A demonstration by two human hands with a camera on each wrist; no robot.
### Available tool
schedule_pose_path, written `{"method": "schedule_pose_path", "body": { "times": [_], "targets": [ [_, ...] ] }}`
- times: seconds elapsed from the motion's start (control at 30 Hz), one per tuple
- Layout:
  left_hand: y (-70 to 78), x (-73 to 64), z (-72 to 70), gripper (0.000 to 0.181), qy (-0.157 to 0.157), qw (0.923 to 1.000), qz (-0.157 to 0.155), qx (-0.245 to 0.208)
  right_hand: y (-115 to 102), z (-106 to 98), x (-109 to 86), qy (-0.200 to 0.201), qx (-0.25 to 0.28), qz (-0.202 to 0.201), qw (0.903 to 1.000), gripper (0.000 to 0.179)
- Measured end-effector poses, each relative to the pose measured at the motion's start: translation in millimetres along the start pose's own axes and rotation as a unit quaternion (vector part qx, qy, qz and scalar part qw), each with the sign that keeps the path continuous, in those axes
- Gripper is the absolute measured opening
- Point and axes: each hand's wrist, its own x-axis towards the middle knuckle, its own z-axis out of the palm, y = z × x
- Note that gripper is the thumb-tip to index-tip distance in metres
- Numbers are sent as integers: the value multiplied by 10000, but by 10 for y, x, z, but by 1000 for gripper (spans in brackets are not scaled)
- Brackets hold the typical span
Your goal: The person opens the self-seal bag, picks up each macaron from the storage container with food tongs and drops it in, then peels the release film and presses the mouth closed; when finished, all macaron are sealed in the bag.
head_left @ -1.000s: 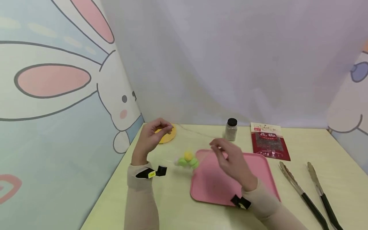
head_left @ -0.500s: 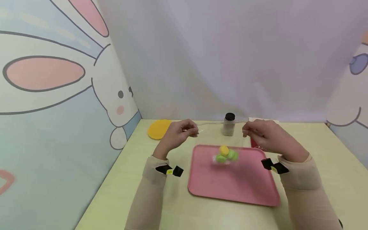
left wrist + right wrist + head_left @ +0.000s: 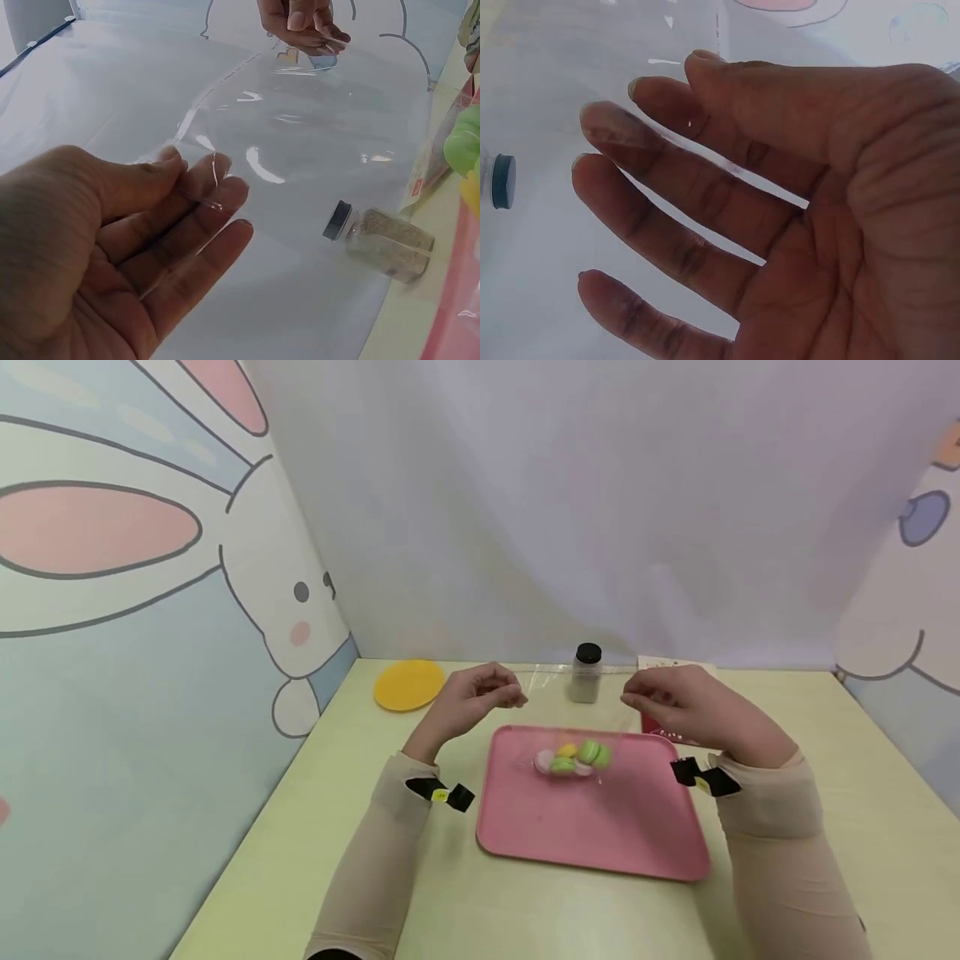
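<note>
A clear plastic bag [image 3: 300, 135] is stretched between my two hands, its top edge running from one to the other. My left hand [image 3: 476, 697] pinches one top corner between thumb and fingers. The other top corner is pinched by my right hand [image 3: 682, 706], thumb against forefinger, the remaining fingers spread. In the bag's bottom lie several macarons: green macarons [image 3: 589, 752], a yellow macaron [image 3: 567, 750] and a pale pink macaron [image 3: 543, 762]. They are over the back part of the pink tray [image 3: 585, 827].
A spice jar [image 3: 586, 677] with a black lid stands behind the bag. To its right, a red and white packet [image 3: 651, 727] is partly covered by my right hand. At the back left of the table lies a yellow round disc [image 3: 409, 685].
Both hands have moved right with the bag, carrying the macarons from left of the tray to over it. The bag's swinging has calmed and it has come lower.
</note>
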Motion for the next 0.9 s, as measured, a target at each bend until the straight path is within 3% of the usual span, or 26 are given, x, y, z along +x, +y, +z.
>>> {"method": "schedule_pose_path", "body": {
  "times": [0.07, 0.13, 0.23, 0.3, 0.4, 0.5, 0.67, 0.9],
  "targets": [
    [20, 38, -1, 13, -43, 9998, -13, -178, -27, -29, 32, 342, -184, -296, 9988, 10],
    [30, 65, 4, 15, -45, 9995, -41, -303, -87, -28, 86, 932, -440, -707, 9922, 13],
    [10, 73, 36, 19, -67, 9993, -80, -350, -246, 80, 230, 1735, -623, -1476, 9717, 15],
    [-19, 56, 68, 20, -99, 9992, -73, -370, -380, 211, 354, 1944, -598, -1835, 9617, 14],
    [-25, 42, 115, 20, -138, 9991, 1, -391, -524, 380, 525, 1825, -550, -2063, 9598, 13],
    [-9, 33, 148, 21, -196, 9991, 101, -370, -546, 483, 644, 1694, -599, -1969, 9638, 14],
    [35, -8, 212, 21, -443, 9986, 244, -169, -457, 558, 657, 1273, -606, -1884, 9719, 15],
    [98, -26, 191, 18, -374, 9983, 413, 187, -433, 547, 686, 1002, -426, -1846, 9768, 17]
  ]
}}
